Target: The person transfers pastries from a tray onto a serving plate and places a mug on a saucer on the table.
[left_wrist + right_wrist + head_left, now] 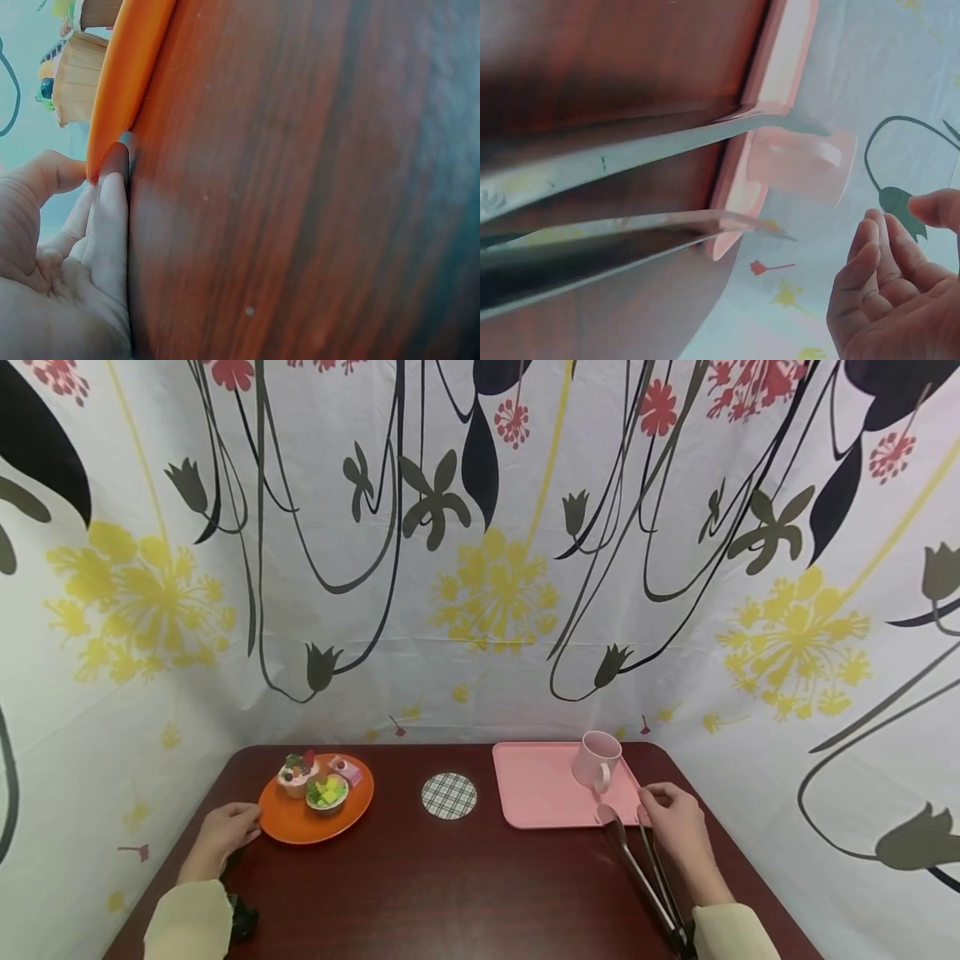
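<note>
At the left of the table, my left hand [223, 837] pinches the rim of an orange plate [303, 828]. The left wrist view has the thumb on top of the rim [112, 127] and fingers beneath it. A fruit-topped cupcake [297, 781], a green and yellow fruit tart [327, 794] and a pink cake slice [347, 770] sit on the plate. My right hand [678, 828] holds nothing, its fingers loosely bent, beside metal tongs [638, 870]. In the right wrist view a gap separates that hand from the tongs [630, 159], whose spread tips reach the pink tray [534, 785].
A pale pink mug [592, 762] stands on the tray's right part. Between plate and tray lies a round checked coaster [449, 796]. Flower-printed cloth [480, 693] hangs behind and on both sides of the dark wooden table [450, 893].
</note>
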Available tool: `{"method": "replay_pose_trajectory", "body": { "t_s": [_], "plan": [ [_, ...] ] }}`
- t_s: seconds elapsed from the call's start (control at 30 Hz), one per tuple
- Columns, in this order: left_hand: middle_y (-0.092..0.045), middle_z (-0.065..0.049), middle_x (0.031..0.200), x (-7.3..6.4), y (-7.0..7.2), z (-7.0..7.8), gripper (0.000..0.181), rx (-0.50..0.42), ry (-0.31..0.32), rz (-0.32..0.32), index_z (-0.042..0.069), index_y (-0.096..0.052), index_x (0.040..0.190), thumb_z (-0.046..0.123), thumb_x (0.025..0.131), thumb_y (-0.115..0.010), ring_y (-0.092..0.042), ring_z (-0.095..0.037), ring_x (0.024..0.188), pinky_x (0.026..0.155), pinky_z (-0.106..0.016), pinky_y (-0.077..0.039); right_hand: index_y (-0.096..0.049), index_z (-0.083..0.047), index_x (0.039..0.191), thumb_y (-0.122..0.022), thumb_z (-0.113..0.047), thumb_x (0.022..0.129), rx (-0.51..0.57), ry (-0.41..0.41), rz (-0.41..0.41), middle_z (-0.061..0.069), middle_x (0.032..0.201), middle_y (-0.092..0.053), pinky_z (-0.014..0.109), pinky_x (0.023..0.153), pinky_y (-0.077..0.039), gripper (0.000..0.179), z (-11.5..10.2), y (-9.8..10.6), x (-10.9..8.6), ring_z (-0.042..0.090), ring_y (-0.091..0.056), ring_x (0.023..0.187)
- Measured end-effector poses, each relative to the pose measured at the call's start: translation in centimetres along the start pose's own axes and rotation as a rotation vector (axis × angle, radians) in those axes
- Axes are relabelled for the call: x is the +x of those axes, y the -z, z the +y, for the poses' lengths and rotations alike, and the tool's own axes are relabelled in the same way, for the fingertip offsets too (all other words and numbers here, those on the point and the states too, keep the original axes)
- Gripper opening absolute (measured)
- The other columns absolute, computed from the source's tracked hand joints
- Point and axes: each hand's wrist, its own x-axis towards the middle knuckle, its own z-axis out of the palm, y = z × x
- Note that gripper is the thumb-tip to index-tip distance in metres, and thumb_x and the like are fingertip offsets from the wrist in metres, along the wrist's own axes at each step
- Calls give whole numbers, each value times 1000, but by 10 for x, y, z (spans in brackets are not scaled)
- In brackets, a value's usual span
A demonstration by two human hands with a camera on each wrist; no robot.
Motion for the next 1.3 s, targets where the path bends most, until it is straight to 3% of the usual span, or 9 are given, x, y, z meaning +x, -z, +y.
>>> {"method": "replay_pose_trajectory", "body": {
  "t_s": [0.3, 0.5, 0.67, 0.87, 1.0, 1.1, 1.17, 1.23, 1.3],
  "plan": [
    [-51, -39, 145, -1, -2, -4, 65, 49, -8, -16, -20, -40, 152, 31, 113, -50, -68, -14, 103, 82, -23, -65, -72, -3, 127, -64, -42, 107, 46, -6, -32, 22, 118, -77, 28, 67, -53, 45, -10, -16, 27, 19, -68, 85],
    [-60, -33, 134, 1, -3, -4, 64, 23, -2, -1, -19, -44, 150, 31, 112, -52, -67, -11, 98, 80, -22, -65, -70, -1, 131, -62, -43, 107, 7, 3, -92, 23, 123, -76, 46, 85, -60, 50, -12, -24, 45, 35, -73, 106],
    [-61, -33, 132, 0, -3, -3, 63, 24, -2, 8, -20, -44, 150, 30, 112, -52, -66, -6, 93, 79, -22, -65, -67, 2, 135, -63, -43, 106, 10, -22, -141, 26, 131, -72, 60, 100, -57, 53, -11, -27, 56, 44, -68, 121],
    [-59, -33, 134, 0, -2, 1, 64, 32, 7, 14, -19, -43, 151, 31, 112, -52, -67, -10, 97, 79, -22, -65, -63, 6, 140, -65, -41, 105, -11, -36, -177, 30, 141, -66, 62, 107, -53, 59, -12, -33, 68, 48, -63, 129],
    [-60, -32, 132, 2, -2, 0, 64, 25, 19, 16, -19, -42, 151, 30, 111, -52, -67, -7, 93, 79, -22, -65, -61, 10, 141, -62, -41, 106, -46, -33, -208, 34, 143, -62, 59, 100, -56, 62, -14, -36, 73, 46, -64, 123],
    [-60, -31, 132, 2, -2, -2, 63, 30, 27, 12, -18, -43, 151, 30, 111, -52, -66, -5, 91, 79, -21, -65, -66, 10, 131, -60, -41, 107, -74, -30, -225, 32, 126, -68, 49, 84, -57, 56, -15, -40, 75, 39, -65, 104],
    [-60, -32, 132, 2, -1, -3, 63, 28, 26, 12, -19, -43, 150, 30, 111, -53, -67, -4, 90, 78, -22, -65, -69, 8, 118, -60, -40, 107, -74, -38, -234, 25, 104, -69, 41, 72, -52, 50, -15, -43, 77, 32, -61, 88],
    [-60, -33, 132, 2, -1, -3, 63, 24, 23, 11, -19, -43, 150, 30, 111, -54, -67, -4, 89, 78, -23, -65, -69, 3, 102, -60, -40, 106, -65, -53, -240, 14, 83, -60, 36, 64, -44, 44, -15, -45, 78, 26, -54, 77],
    [-59, -33, 134, 2, -1, -2, 63, 21, 24, 13, -18, -44, 150, 30, 111, -54, -67, -3, 89, 78, -22, -65, -64, -2, 92, -59, -40, 106, -52, -64, -248, 5, 75, -48, 34, 61, -39, 41, -15, -47, 80, 22, -47, 72]
  ]
}}
